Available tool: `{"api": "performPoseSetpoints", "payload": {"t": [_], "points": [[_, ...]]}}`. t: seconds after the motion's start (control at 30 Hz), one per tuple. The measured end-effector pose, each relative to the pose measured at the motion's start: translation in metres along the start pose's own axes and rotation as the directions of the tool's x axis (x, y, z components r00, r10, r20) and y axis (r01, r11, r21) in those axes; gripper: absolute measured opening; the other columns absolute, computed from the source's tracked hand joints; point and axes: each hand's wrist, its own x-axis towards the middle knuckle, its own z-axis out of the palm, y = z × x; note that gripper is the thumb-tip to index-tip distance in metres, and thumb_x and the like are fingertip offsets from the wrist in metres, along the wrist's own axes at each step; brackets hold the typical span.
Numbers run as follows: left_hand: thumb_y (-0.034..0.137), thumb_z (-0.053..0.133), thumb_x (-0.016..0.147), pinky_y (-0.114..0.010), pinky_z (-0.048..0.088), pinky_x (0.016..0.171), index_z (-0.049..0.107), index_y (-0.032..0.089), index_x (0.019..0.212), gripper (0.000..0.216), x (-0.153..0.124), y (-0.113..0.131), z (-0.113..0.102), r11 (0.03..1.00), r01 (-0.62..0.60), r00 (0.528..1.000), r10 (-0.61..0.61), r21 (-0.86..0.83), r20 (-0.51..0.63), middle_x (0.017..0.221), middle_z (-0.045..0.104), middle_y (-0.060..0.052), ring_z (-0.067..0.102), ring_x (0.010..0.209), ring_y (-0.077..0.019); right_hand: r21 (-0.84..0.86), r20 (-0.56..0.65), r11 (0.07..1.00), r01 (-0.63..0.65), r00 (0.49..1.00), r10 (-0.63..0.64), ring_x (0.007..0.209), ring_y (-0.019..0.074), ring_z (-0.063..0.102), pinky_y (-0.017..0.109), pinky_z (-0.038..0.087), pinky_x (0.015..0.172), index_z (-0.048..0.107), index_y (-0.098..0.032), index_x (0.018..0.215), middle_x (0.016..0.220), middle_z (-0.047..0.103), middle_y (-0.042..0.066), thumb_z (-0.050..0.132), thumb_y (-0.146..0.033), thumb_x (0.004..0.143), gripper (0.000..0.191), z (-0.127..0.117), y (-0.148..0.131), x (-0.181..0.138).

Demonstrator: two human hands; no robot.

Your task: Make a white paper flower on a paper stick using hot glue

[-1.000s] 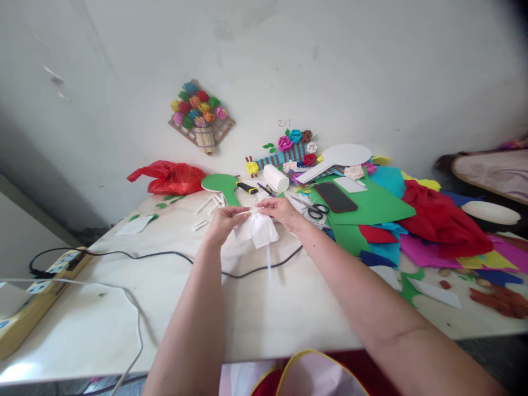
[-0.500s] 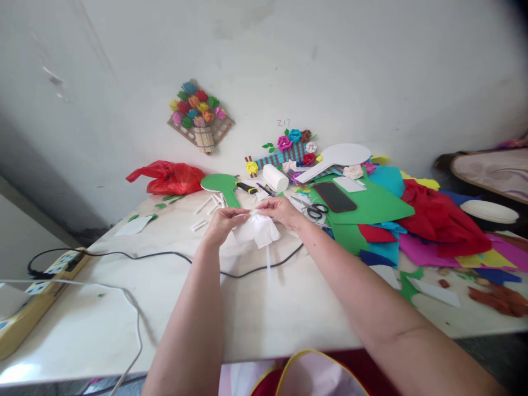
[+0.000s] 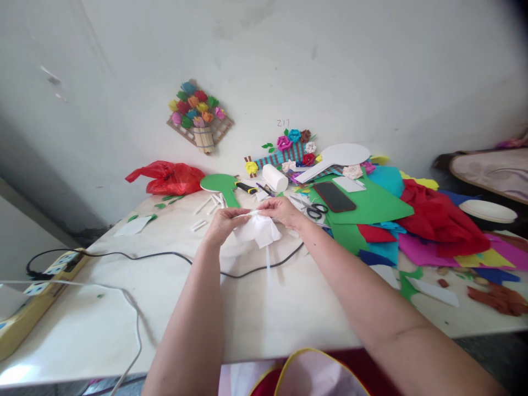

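Note:
Both my hands meet over the middle of the white table [image 3: 264,308]. My left hand [image 3: 223,223] and my right hand [image 3: 281,210] pinch the gathered top edge of a crumpled piece of white tissue paper [image 3: 259,231]. The paper hangs down between them in a loose bunch, and a thin white strip trails from it toward the table. Fingers of both hands are closed on the paper. A black cable [image 3: 165,254] runs across the table just under the hands.
Black scissors [image 3: 315,210], a dark phone [image 3: 334,197] and green foam sheets [image 3: 371,206] lie right of my hands, with red cloth [image 3: 443,220] and coloured sheets beyond. A white roll [image 3: 275,177], a red bag [image 3: 171,177] and paper flower crafts [image 3: 200,113] sit by the wall. A power strip [image 3: 37,291] lies left.

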Motion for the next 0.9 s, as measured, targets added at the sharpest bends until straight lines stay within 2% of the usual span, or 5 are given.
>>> {"api": "performPoseSetpoints", "payload": {"t": [0.17,0.37,0.9], "points": [[0.034,0.076,0.052,-0.022,0.042,0.053,0.072,0.014,0.081,0.035,-0.0010,0.0011,0.0011,1.000,-0.022,1.000,0.022,0.002,0.019,0.063,0.067,-0.004,0.054,0.052,-0.0112,-0.016,-0.021,1.000,-0.007,1.000,0.007,0.057,0.0093,0.055,0.022,0.043,0.058,0.068,-0.014,0.068,0.062,0.064,0.000,0.070,-0.019,0.053,0.016,0.0005,-0.0020,-0.0016],[0.034,0.076,0.052,-0.023,0.042,0.053,0.072,0.014,0.079,0.034,0.0002,-0.0010,0.0029,0.998,-0.053,0.998,0.054,0.025,-0.023,0.064,0.067,-0.004,0.055,0.053,-0.0121,-0.034,-0.044,0.998,-0.043,0.998,0.041,0.056,0.0087,0.053,0.022,0.042,0.057,0.068,-0.014,0.067,0.061,0.064,0.000,0.070,-0.018,0.052,0.015,0.0001,-0.0059,-0.0041],[0.032,0.076,0.053,-0.022,0.042,0.053,0.072,0.014,0.077,0.030,-0.0013,0.0025,0.0072,0.995,-0.086,0.995,0.088,0.040,-0.044,0.063,0.066,-0.003,0.054,0.053,-0.0107,0.176,-0.010,0.965,-0.194,0.980,0.199,0.053,0.0084,0.055,0.021,0.044,0.054,0.065,-0.015,0.066,0.059,0.062,-0.002,0.071,-0.014,0.049,0.019,-0.0009,-0.0094,-0.0062]]}}
